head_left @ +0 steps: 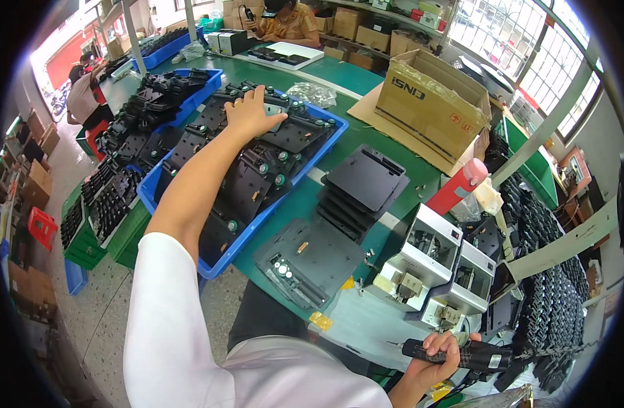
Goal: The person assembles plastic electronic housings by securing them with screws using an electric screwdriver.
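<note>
My right hand (440,353), at the lower right, is wrapped round a black electric screwdriver (485,355) whose thin bit points left. My left hand (249,117) reaches far forward over a blue tray (339,129) filled with black plate assemblies (261,183). Its fingers are spread over the far plates, with the thumb out to the right; a greyish part shows beside the thumb, and the fingertips are partly hidden. In front of me lies a single black plate (312,262) with small white rollers and a brass-coloured piece. Behind it stands a stack of black plates (366,180).
Two white-and-black machines (427,245) stand right of the plate, near a red bottle (458,185). An open cardboard box (427,102) is beyond. Many black parts (550,292) are piled at far right. Another person (295,24) works across the green table (339,75).
</note>
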